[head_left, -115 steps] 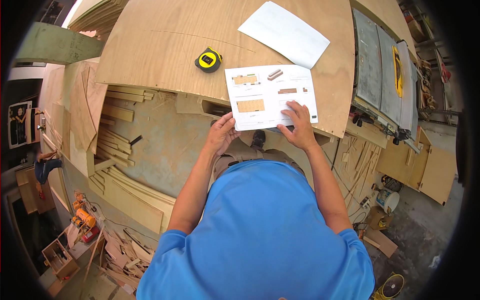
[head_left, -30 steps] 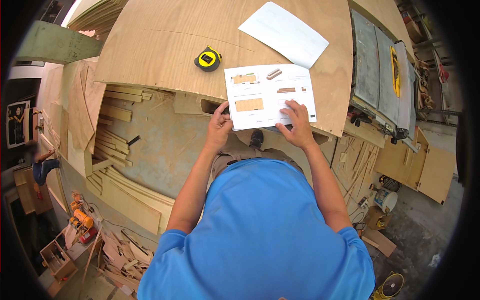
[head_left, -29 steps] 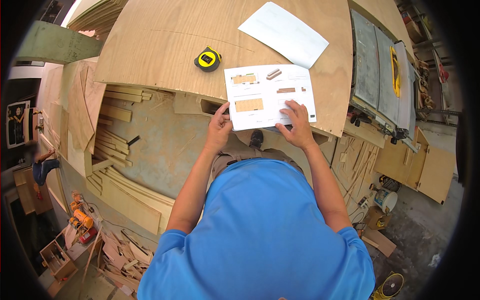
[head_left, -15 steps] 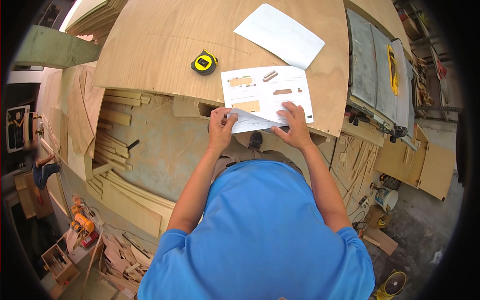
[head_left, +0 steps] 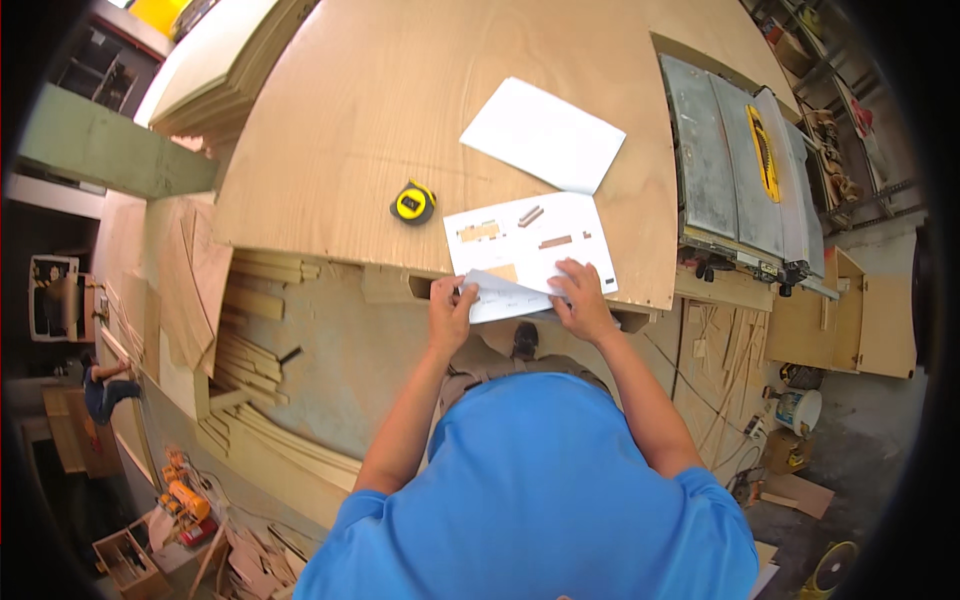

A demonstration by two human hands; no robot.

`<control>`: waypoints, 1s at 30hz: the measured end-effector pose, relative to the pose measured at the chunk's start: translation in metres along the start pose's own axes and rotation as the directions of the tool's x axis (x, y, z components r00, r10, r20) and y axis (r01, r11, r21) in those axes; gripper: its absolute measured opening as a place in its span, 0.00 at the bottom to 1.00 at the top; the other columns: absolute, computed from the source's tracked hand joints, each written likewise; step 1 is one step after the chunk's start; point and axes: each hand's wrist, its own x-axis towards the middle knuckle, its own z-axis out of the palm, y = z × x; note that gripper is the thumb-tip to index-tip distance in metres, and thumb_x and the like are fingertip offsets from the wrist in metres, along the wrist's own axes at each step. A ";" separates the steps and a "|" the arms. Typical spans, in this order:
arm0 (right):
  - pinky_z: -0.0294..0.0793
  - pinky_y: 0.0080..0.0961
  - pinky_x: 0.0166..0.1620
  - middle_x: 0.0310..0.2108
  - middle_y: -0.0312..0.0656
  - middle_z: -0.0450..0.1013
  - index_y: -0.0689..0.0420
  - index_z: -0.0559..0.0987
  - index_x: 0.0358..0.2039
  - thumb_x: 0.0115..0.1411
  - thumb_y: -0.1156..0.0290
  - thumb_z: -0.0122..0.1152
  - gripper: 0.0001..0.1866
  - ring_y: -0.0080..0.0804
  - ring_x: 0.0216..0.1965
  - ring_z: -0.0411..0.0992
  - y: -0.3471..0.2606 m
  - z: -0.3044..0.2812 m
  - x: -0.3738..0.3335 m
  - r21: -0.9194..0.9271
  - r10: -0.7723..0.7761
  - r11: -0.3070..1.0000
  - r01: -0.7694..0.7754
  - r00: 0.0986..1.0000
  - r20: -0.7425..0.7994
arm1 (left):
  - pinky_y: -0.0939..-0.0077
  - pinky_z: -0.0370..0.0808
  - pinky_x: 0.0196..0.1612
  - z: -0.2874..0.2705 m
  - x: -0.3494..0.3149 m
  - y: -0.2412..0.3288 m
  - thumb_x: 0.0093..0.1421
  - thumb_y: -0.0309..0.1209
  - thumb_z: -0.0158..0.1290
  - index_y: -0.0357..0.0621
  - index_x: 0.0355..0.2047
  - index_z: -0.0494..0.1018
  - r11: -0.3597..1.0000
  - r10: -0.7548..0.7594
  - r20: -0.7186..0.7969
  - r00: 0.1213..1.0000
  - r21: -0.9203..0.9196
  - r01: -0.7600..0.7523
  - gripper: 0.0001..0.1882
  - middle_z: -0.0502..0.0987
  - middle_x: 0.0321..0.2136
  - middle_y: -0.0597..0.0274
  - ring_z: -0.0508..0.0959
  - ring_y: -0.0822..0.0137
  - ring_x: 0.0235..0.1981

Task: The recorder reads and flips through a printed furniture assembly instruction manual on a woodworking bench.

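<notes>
Printed sheets with drawings of wooden parts [head_left: 535, 215] lie at the near edge of the plywood worktop, their lower part reaching past it. My left hand [head_left: 450, 312] is closed on the lower left corner of the top sheet, which curls up and shows another printed page beneath. At the lower right edge of the sheets, my right hand [head_left: 582, 300] has its fingers bent over the paper and its thumb at the border. Just beyond them rests a blank white sheet [head_left: 545, 132]. A yellow and black tape measure [head_left: 412, 203] sits to the left.
The plywood worktop [head_left: 340, 130] spans the front. A table saw [head_left: 720, 150] with a yellow blade insert adjoins it at right. Stacked wood strips [head_left: 245, 355] lie at left, near offcuts and an orange machine [head_left: 187, 498]. Another person [head_left: 108, 390] is at far left.
My view has tilted up, so the worktop, sheets and hands appear lower in the picture. Both hands keep about the same places on the sheets.
</notes>
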 end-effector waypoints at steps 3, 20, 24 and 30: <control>0.54 0.60 0.70 0.62 0.46 0.67 0.53 0.78 0.48 0.58 0.71 0.66 0.16 0.50 0.69 0.61 -0.006 0.001 0.002 -0.013 0.001 1.000 -0.002 1.000 -0.025 | 0.75 0.77 0.38 -0.005 0.004 -0.005 0.68 0.34 0.60 0.30 0.50 0.74 1.000 0.023 0.027 0.999 -0.020 -0.023 0.19 0.70 0.47 0.52 0.83 0.66 0.36; 0.62 0.48 0.69 0.58 0.49 0.71 0.57 0.81 0.45 0.54 0.70 0.69 0.17 0.51 0.65 0.65 0.017 -0.020 -0.010 -0.073 0.054 0.995 -0.065 0.988 -0.146 | 0.77 0.78 0.39 -0.024 0.032 0.018 0.69 0.34 0.60 0.32 0.44 0.76 0.997 -0.027 0.082 0.996 -0.072 0.033 0.15 0.83 0.33 0.59 0.81 0.73 0.34; 0.63 0.47 0.67 0.57 0.49 0.73 0.57 0.81 0.44 0.51 0.70 0.71 0.19 0.51 0.63 0.67 0.038 -0.036 -0.016 -0.129 0.061 0.988 -0.089 0.976 -0.207 | 0.79 0.76 0.38 -0.030 0.040 0.012 0.68 0.35 0.61 0.33 0.45 0.77 1.000 -0.008 0.088 0.996 -0.016 0.010 0.15 0.82 0.32 0.63 0.79 0.76 0.33; 0.64 0.50 0.65 0.56 0.48 0.73 0.57 0.81 0.41 0.47 0.65 0.73 0.20 0.52 0.60 0.68 0.042 -0.040 -0.010 -0.144 0.008 0.988 -0.055 0.950 -0.311 | 0.79 0.76 0.41 -0.029 0.052 0.009 0.67 0.34 0.61 0.34 0.47 0.78 0.997 -0.061 0.158 0.986 -0.044 0.068 0.15 0.83 0.36 0.63 0.79 0.77 0.36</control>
